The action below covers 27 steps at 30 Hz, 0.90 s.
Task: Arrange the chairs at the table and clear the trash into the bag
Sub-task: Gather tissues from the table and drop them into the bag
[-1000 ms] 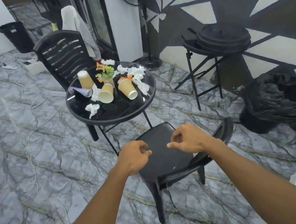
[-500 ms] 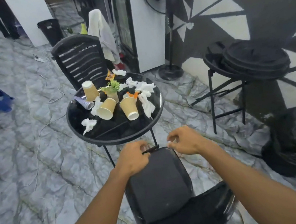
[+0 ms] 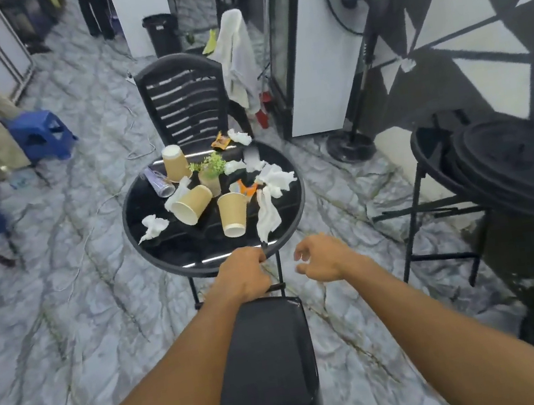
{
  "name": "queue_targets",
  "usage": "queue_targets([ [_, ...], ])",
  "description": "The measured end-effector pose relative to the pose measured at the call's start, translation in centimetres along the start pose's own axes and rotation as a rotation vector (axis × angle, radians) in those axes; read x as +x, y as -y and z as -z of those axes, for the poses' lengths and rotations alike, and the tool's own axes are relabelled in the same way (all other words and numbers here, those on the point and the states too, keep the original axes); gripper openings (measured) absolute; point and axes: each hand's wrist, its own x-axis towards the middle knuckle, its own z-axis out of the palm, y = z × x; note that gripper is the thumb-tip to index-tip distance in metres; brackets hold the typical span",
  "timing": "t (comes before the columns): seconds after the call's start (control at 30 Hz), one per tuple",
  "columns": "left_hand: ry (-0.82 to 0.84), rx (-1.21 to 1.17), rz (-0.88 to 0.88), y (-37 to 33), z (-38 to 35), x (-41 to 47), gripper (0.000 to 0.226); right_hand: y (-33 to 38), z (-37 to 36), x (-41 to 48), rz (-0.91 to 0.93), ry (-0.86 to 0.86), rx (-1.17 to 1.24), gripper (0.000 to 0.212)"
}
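The near chair (image 3: 268, 358) sits on the floor right in front of the table (image 3: 159, 253), seat facing it. To do this step well, the person should slide it in straight and slow, so it does not bump the table and knock a cup (image 3: 233, 213). The left hand (image 3: 245, 276) has its fingers curled shut by the seat's front edge; what they hold is hidden. The right hand (image 3: 324, 258) is loose, half open, holding nothing. The chair is black and shiny.

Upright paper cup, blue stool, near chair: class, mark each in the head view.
upright paper cup (image 3: 175, 163), head view, on its side wall
blue stool (image 3: 40, 134), head view, on its top
near chair (image 3: 268, 358), head view, on its seat
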Motion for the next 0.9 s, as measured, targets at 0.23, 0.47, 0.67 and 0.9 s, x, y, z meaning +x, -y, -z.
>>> queue_targets([
  [0.23,-0.066,-0.081,0.130,-1.4,-1.7,7.3,0.033,-4.4,2.5,8.7,0.141,0.050,-0.068,0.029],
  [0.47,-0.119,-0.100,0.280,-3.4,-4.2,17.2,0.056,-10.5,4.4,20.4,0.302,0.129,-0.109,0.035],
  [0.67,-0.124,0.072,0.264,-4.1,-4.6,23.5,0.068,-11.9,5.3,28.1,0.359,0.074,-0.083,0.034],
  [0.9,0.037,0.191,0.266,-2.3,-6.3,26.4,0.087,-11.2,4.3,33.2,0.451,-0.085,-0.285,0.061],
])
